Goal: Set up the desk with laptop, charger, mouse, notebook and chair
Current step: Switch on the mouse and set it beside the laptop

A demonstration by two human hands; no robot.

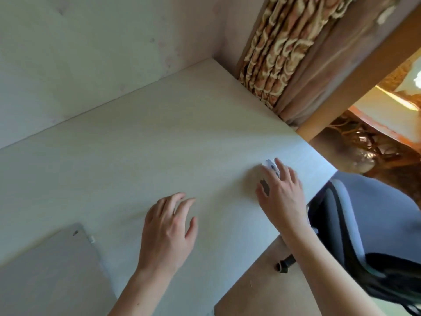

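A pale wooden desk (141, 142) fills the view. My right hand (281, 192) lies over a white mouse (271, 167) near the desk's right edge, fingers wrapped around it; only the mouse's front tip and a dark side patch show. Over the middle of the desk my left hand (168, 226) hovers with fingers spread and nothing in it. A closed grey laptop (45, 270) lies at the bottom left, with a small white plug (92, 239) at its corner. A grey office chair (373, 236) stands to the right of the desk.
A white wall rises behind the desk. A patterned curtain (280, 53) and a wooden post (355, 83) stand at the desk's far right corner. Brown floor (262, 293) shows below the desk's front edge, beside the chair's wheel (282, 266).
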